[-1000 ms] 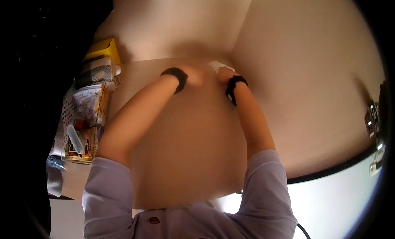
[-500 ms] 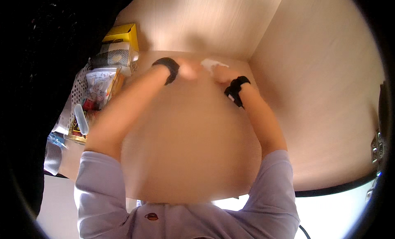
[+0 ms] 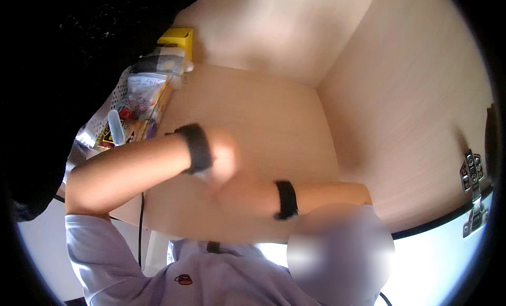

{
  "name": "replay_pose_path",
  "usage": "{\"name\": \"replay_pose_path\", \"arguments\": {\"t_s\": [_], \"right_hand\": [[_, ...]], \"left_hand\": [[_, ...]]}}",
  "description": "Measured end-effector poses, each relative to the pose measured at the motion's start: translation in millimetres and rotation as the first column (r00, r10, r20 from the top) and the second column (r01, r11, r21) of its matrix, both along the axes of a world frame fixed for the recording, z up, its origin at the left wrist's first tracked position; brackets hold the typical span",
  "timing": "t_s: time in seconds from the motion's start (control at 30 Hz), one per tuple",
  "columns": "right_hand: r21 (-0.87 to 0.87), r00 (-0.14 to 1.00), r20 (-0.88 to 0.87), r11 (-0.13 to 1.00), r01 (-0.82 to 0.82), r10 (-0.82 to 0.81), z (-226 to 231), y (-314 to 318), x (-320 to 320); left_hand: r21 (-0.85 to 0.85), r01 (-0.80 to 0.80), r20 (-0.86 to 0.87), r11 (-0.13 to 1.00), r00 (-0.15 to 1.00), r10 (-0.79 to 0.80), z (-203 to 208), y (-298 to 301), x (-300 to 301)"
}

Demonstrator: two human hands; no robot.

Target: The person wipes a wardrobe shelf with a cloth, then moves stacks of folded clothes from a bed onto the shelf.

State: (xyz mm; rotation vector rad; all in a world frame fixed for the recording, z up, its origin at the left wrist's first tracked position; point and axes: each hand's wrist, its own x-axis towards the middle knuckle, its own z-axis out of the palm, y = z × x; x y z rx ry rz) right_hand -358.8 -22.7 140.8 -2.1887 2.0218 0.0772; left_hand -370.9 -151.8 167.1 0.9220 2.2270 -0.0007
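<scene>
My left hand [image 3: 223, 150], with a black band [image 3: 197, 148] on its wrist, hangs over the middle of a pale wood-grain shelf [image 3: 279, 127]. Right against it, on its near side, is my right hand [image 3: 237, 193]. A black strap [image 3: 286, 199] circles that wrist too. Both hands are smeared by motion, and their fingers cannot be made out. A small whitish patch [image 3: 203, 176] shows beside the left wrist; whether it is the white cloth-like piece seen earlier is unclear.
On the left stands a perforated light basket [image 3: 120, 87] with packets [image 3: 145, 90] and a clear plastic piece [image 3: 116, 128]. A yellow box [image 3: 184, 41] is behind it. Pale panels rise at the back and right [image 3: 400, 116], with a metal hinge [image 3: 472, 171]. A black cable [image 3: 141, 227] hangs near the front edge.
Both hands have come back from the far edge toward me and met near the middle left. The white piece at my right hand no longer shows clearly. The view has shifted slightly.
</scene>
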Motion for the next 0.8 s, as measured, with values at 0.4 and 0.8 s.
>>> {"name": "replay_pose_path", "arguments": {"t_s": [0.4,0.8], "right_hand": [[-0.043,0.992,-0.125,0.999,0.003,-0.008,4.9,22.8,11.8],[-0.152,0.748,-0.025,0.742,0.653,-0.663,-10.4,-10.2,-251.2]], "left_hand": [[0.127,0.073,0.024,0.989,0.997,-0.077,17.6,9.8,17.5],[0.276,-0.481,-0.336,0.832,0.763,0.552,-4.4,-49.2,-121.3]]}}
